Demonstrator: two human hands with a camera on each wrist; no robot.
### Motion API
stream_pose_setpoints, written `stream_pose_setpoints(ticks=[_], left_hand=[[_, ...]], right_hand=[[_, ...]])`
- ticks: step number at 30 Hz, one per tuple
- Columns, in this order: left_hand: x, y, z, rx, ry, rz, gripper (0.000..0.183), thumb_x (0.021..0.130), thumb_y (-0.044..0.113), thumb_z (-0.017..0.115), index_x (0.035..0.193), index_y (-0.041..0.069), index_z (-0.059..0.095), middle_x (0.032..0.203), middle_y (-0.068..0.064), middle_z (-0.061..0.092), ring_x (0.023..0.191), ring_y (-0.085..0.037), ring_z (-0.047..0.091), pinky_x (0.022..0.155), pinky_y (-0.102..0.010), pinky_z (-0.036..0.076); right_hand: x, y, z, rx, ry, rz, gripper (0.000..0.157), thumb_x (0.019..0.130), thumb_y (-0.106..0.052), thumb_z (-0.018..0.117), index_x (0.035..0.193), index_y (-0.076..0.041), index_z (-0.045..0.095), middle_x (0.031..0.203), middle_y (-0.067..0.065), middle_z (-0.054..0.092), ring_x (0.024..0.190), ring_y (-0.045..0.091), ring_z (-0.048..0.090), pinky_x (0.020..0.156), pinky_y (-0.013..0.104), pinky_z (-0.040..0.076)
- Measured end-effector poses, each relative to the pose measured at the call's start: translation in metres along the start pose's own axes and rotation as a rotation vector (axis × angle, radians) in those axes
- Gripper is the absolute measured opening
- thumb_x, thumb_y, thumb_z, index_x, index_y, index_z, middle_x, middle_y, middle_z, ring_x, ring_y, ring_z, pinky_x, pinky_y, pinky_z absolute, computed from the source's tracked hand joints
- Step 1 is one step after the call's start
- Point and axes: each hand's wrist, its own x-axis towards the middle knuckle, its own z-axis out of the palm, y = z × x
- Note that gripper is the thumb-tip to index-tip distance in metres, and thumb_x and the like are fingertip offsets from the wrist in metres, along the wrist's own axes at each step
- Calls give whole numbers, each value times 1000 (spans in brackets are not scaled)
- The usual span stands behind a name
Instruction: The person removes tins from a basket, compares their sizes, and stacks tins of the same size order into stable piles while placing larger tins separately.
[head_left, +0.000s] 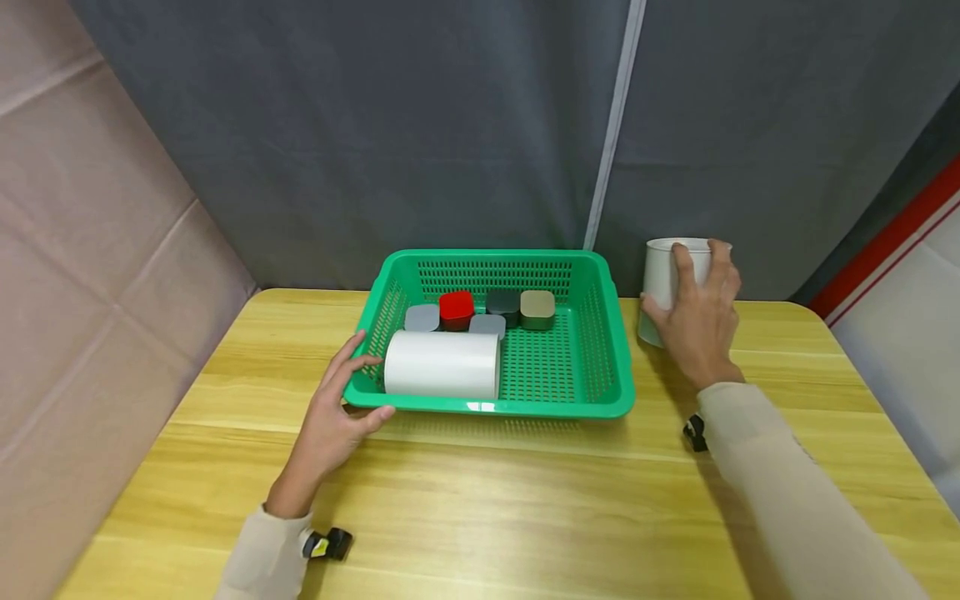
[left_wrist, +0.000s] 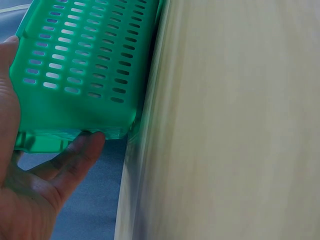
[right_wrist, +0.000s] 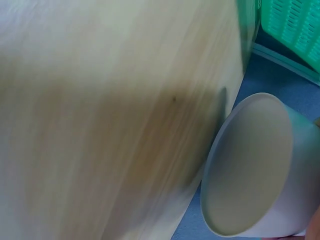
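A green perforated plastic basket [head_left: 495,407] stands on the wooden table. My left hand [head_left: 333,417] grips its front left corner, with the thumb at the front rim and fingers at the left side. Inside lies a white cylinder [head_left: 442,365] on its side, in front of several small rounded blocks: a red one [head_left: 456,308], two grey ones, a black one and an olive-beige one [head_left: 537,308]. Right of the basket, my right hand [head_left: 701,321] holds a white cylindrical container [head_left: 660,275] from above. The right wrist view shows its round end [right_wrist: 250,165], apparently lifted off the tabletop.
Behind the table [head_left: 510,508] hangs a dark grey curtain [head_left: 360,133] with a pale vertical strip. A padded beige wall [head_left: 97,317] borders the left, and a red and white panel [head_left: 892,242] stands at the right.
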Motion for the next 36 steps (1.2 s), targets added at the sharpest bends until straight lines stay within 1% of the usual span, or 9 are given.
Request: stream_pose_setpoints(ticks=[7,12,22,31,36], left_hand=[[-1,0,0,-7,0,6,61,81,7,89,135,11,62,173,2,28,160,-38,23,116,-72,30],[-1,0,0,-6,5,8,61,81,6,89,135,11,62,173,1,28,159,-39,23,116,-72,30],[0,0,0,-13,-1,4,60,82,6,89,135,11,61,173,1,28,159,-39,23,116,-70,31],[0,0,0,-12,-2,11,59,82,7,88,135,11,61,173,2,27,159,-39,23,115,-70,31],[0,0,0,-19,-5,13,59,83,6,88,135,11,61,173,1,27,160,-39,23,115,-70,32]], right_hand=[[1,11,2,2,49,-10,66,94,-28,74,150,-18,39,163,22,23,146,51,30,73,83,48],[0,15,2,3,65,-19,66,94,-29,75,148,-17,39,161,23,26,144,52,32,73,83,48],[-1,16,1,8,64,4,61,95,-27,75,143,-15,39,156,24,27,146,50,31,77,82,49],[-1,14,-2,11,51,37,58,96,-27,73,143,-16,39,153,24,29,144,50,33,77,83,48],[-2,14,-3,7,43,42,58,96,-26,74,142,-14,39,150,24,30,143,50,35,77,82,49]])
